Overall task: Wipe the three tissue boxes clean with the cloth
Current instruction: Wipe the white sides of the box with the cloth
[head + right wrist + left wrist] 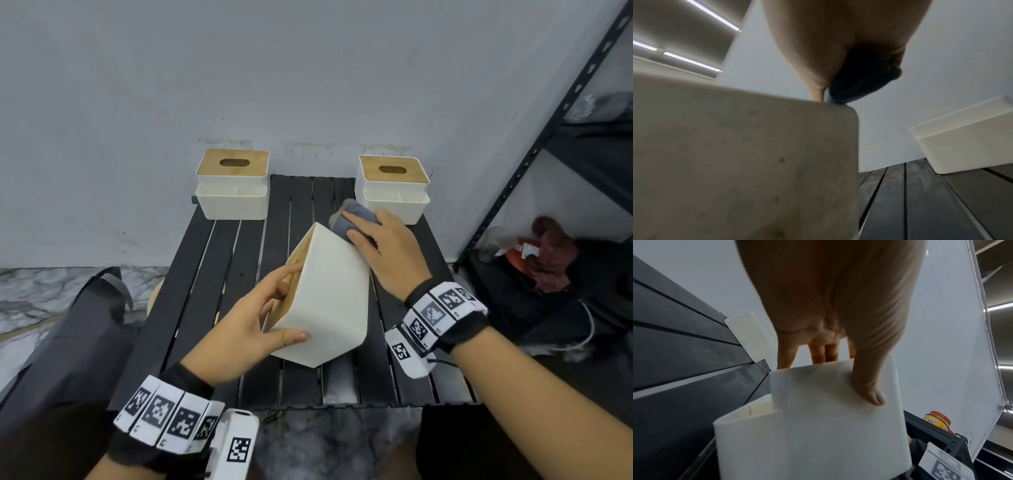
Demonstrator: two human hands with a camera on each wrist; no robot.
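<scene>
i grip the tissue box [325, 294] at frame centre tilted in my left hand [239, 329], baring its side so my right hand [387, 253], bunching the cloth [349, 219], can rub its upper edge.

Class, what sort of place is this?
Probably a storeroom or workshop corner: a scuffed bare wall, a metal shelf rack holding clutter, and a low slatted table.
</scene>
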